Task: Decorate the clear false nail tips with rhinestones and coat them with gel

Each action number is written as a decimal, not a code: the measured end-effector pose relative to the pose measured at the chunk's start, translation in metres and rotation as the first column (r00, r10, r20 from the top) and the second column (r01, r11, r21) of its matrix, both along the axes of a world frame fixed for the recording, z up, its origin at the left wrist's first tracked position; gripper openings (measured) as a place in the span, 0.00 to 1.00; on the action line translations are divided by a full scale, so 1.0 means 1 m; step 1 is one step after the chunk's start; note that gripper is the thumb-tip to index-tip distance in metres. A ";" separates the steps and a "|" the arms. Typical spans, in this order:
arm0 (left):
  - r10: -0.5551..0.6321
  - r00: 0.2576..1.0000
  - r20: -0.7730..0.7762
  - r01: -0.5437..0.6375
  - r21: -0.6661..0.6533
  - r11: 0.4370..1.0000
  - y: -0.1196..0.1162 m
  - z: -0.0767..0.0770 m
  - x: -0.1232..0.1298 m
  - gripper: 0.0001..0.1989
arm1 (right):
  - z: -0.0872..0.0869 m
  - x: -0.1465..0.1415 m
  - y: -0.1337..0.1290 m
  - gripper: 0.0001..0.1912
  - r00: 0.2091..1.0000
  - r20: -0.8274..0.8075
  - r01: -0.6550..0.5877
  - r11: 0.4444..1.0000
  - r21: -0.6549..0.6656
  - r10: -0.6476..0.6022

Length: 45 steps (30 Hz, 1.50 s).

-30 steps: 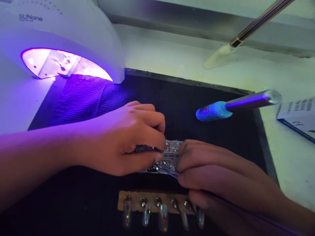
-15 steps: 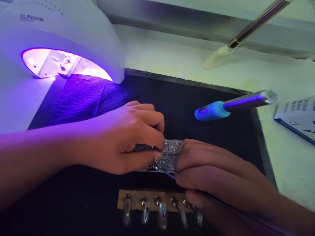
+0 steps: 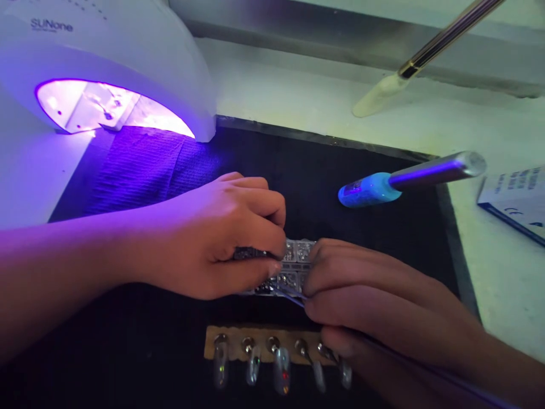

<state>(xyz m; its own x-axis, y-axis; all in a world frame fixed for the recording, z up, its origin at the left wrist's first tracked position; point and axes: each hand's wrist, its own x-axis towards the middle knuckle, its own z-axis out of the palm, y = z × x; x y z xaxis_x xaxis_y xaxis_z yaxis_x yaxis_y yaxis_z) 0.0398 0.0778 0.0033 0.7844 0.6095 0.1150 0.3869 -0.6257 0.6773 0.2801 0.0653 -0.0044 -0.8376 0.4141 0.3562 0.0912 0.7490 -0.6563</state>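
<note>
A clear compartment case (image 3: 288, 280) with small shiny rhinestones lies on the black mat, partly covered by both hands. My left hand (image 3: 238, 238) reaches over its left part, thumb and index finger closed on it; whether they pinch a lid is hidden. From the right, my right hand (image 3: 366, 289) grips slim metal tweezers (image 3: 292, 295), their tips low over a front compartment. Just in front lies a brown strip (image 3: 232, 347) with several clear nail tips (image 3: 281, 369) on round metal stands, some with coloured sparkles.
A white nail lamp (image 3: 170, 62) glows purple at the back left, over a textured towel (image 3: 136, 162). On the right of the mat (image 3: 293, 165) is a blue bottle (image 3: 370, 190) with a silver cap. Beyond are a gold-handled brush (image 3: 447, 42) and a white box (image 3: 517, 196).
The view has shifted very slightly. Both hands stay at the case, and the tweezers keep nearly the same place over the front compartment.
</note>
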 end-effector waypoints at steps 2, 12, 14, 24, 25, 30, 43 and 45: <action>-0.003 1.000 0.004 0.003 0.000 1.000 0.000 0.000 0.000 0.08 | -0.001 -0.001 0.000 0.05 1.000 -0.004 0.000 1.000 -0.003 0.000; -0.009 1.000 0.006 0.009 -0.006 1.000 0.001 0.000 -0.001 0.08 | -0.001 -0.001 0.003 0.04 1.000 -0.011 -0.007 1.000 -0.025 0.007; -0.007 1.000 0.013 0.007 -0.005 1.000 0.000 0.000 -0.001 0.07 | -0.001 -0.002 0.003 0.04 1.000 -0.008 -0.002 1.000 -0.022 0.002; -0.001 1.000 0.022 0.001 -0.002 1.000 0.000 -0.001 0.000 0.08 | -0.001 -0.002 0.001 0.06 1.000 -0.015 0.016 0.999 0.028 -0.016; 0.002 1.000 0.026 -0.002 -0.003 1.000 0.000 -0.002 0.000 0.08 | -0.001 -0.002 0.001 0.07 1.000 -0.021 0.016 0.999 0.029 -0.015; 0.008 0.999 0.038 -0.008 0.007 1.000 0.000 -0.002 -0.001 0.07 | -0.004 -0.003 0.001 0.08 0.999 -0.033 0.015 1.000 0.001 -0.015; 0.026 0.997 0.068 -0.030 0.060 0.998 -0.002 -0.005 0.000 0.08 | 0.007 0.003 -0.002 0.08 0.991 -0.127 0.011 0.981 -0.194 -0.036; 0.018 0.997 0.080 -0.025 0.087 0.996 -0.002 -0.007 -0.001 0.09 | 0.008 0.006 -0.006 0.07 0.981 -0.184 0.020 0.981 -0.191 -0.056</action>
<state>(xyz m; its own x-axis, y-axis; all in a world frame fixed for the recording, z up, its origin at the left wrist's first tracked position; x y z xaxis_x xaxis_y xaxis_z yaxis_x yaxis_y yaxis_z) 0.0392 0.0755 -0.0035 0.7573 0.6112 0.2299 0.3485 -0.6760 0.6492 0.2859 0.0591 0.0032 -0.7453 0.5190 0.4185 -0.0210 0.6091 -0.7928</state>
